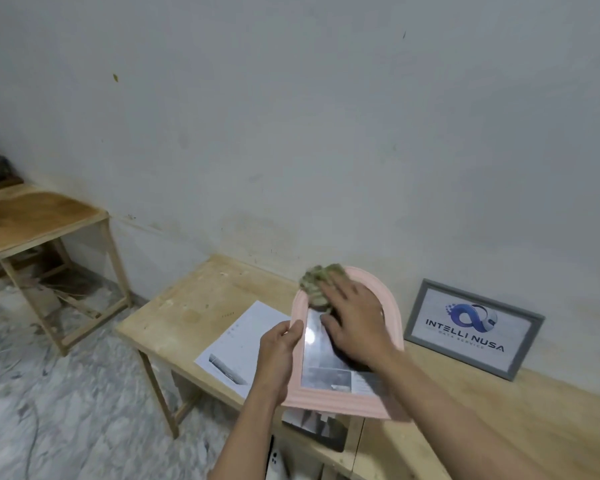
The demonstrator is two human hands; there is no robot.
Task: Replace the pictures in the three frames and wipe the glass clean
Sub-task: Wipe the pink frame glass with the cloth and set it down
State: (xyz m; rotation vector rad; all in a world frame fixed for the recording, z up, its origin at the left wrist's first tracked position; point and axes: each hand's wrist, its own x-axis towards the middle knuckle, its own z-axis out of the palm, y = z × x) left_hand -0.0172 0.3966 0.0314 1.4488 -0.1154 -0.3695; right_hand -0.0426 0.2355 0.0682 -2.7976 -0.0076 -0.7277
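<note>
Bench (pixel 194 306) under the wall carries a printed sheet (pixel 236 344), partly covered by the left hand (pixel 279 355), which pinches the pink frame (pixel 392 317) by its left edge above the bench. Right hand (pixel 355 323) lies spread flat on the glass (pixel 321 348), hiding most of the picture and half the green cloth (pixel 317 280). Grey frame (pixel 473 329) leans on the wall; something dark below the pink frame is too blurred to name.

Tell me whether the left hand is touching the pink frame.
Touching. The head view shows the left hand gripping the left edge of the pink frame, thumb curled over its front.
</note>
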